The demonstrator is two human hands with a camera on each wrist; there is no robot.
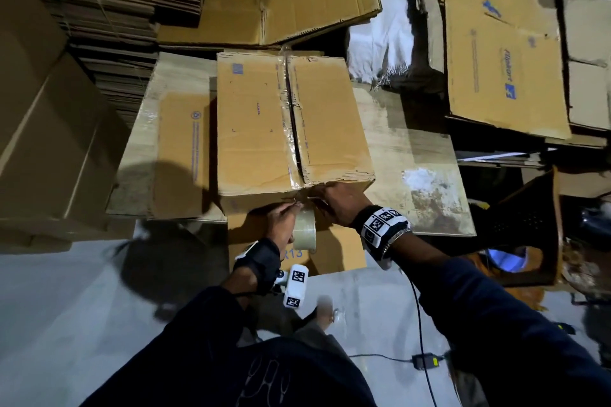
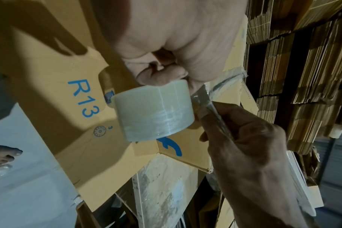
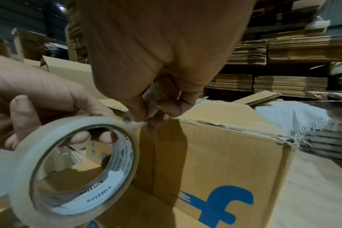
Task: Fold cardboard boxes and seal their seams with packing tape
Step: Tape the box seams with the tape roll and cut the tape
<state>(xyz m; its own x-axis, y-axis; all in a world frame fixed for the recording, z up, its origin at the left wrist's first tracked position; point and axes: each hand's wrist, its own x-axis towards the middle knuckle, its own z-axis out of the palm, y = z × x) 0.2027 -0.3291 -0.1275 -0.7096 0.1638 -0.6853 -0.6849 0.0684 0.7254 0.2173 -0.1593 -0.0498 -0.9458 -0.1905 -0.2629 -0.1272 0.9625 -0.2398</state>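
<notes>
The left hand [image 1: 281, 221] is gripping the tape roll [image 1: 305, 232] at the box [image 1: 291, 122] front edge on the worktop [image 1: 426, 182]; the right hand [image 1: 340, 203] is pinching the strip, best kept taut, cut near the seam, pressed flat.

Taped box [image 1: 291, 122], clear tape roll [image 1: 305, 232]
</notes>
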